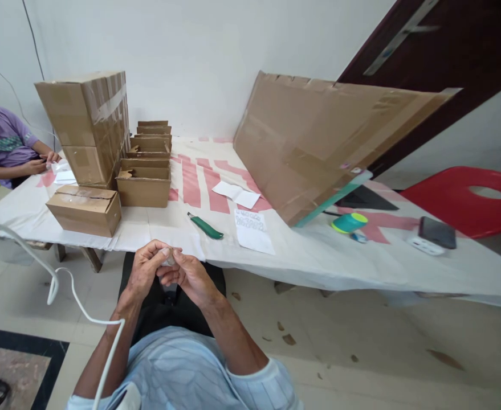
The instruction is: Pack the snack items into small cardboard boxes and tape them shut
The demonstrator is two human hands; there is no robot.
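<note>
Left hand, right hand; perhaps label

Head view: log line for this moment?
left hand, right hand: together, pinching small pale item | green cutter: on table, untouched | cardboard boxes: stacked left

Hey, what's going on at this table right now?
A seated person holds a small pale object between the left hand and right hand at the table edge. A green knife and paper slips lie just beyond, small cardboard boxes farther left. Another person sits at the far left end.
</note>
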